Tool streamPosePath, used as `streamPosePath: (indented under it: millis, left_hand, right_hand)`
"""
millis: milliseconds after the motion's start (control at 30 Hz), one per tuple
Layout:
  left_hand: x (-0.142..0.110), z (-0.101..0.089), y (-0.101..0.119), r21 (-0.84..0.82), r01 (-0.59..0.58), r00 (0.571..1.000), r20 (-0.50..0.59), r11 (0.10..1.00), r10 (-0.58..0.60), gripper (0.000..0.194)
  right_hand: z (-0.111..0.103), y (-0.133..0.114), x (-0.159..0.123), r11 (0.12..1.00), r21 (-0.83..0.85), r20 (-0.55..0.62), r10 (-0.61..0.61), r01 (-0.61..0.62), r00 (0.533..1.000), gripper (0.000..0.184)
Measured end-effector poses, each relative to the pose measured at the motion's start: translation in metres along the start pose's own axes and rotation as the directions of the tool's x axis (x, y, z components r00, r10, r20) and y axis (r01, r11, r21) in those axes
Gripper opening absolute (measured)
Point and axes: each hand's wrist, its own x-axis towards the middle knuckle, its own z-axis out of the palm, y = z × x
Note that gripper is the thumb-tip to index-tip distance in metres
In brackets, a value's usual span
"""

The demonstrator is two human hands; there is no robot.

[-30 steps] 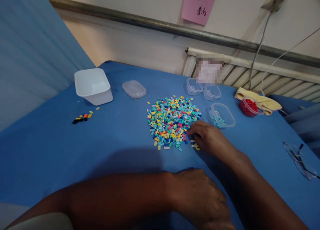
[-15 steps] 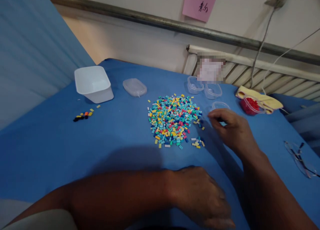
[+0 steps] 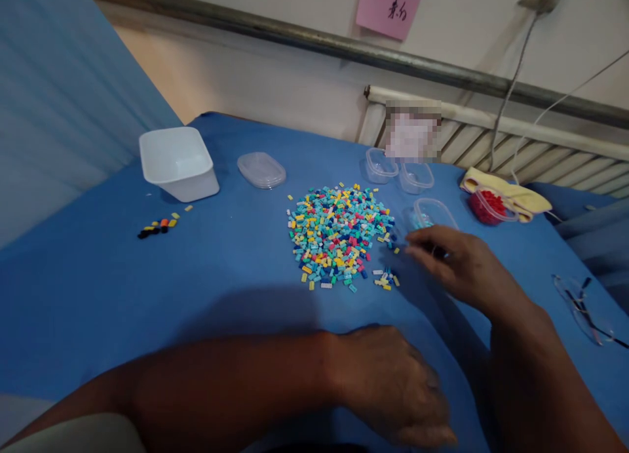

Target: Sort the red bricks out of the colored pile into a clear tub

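Note:
A heap of small toy building bricks in teal, yellow, pink, white and navy lies mid-table. Just right of it is my right hand, its thumb and forefinger slightly apart with nothing visible between them. Behind those fingers stands a clear plastic tub with some teal bricks inside, partly hidden by the hand. Close to me, my left hand rests back upward with its fingers curled under; whatever they hold, if anything, is hidden. A few stray bricks lie between the heap and my right forearm.
Two clear tubs stand by the radiator. Further right are a tub of red bricks, a yellow cloth and eyeglasses. On the left are a white bin, a clear lid and several black, yellow and orange bricks.
My right hand has shifted slightly down and its thumb and forefinger have parted, uncovering more of the tub with teal bricks. My left hand stays nearly in place.

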Motion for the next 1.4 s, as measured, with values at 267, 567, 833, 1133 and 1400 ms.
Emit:
streamPosePath:
  millis: [267,567,833,1133,1400]
  left_hand:
    - [0.002,-0.003,0.002,-0.002,0.029,0.997,0.065,1.0,-0.028,0.047]
    - [0.0,0.002,0.001,0.015,0.04,0.999,0.026,0.999,-0.04,0.043]
    - [0.001,0.001,0.0,0.017,0.013,0.999,0.034,1.0,-0.014,0.047]
    - [0.004,-0.003,0.004,0.012,0.054,0.994,0.096,0.998,-0.054,0.048]
    - [0.006,-0.007,0.002,-0.051,0.001,0.998,0.06,0.999,0.002,0.053]
  right_hand:
    - [0.042,-0.017,-0.003,0.987,0.152,0.248,-0.086,0.049,0.965,0.011]
    - [0.045,-0.004,0.01,0.998,-0.027,-0.025,-0.055,0.054,0.998,0.018]
    - [0.053,-0.019,0.048,0.989,-0.147,0.253,0.026,0.012,0.967,0.014]
    - [0.059,-0.01,0.044,0.99,-0.142,0.234,0.026,0.008,0.972,0.027]
    - [0.06,-0.044,0.024,0.963,0.07,0.1,-0.268,0.262,0.958,0.014]
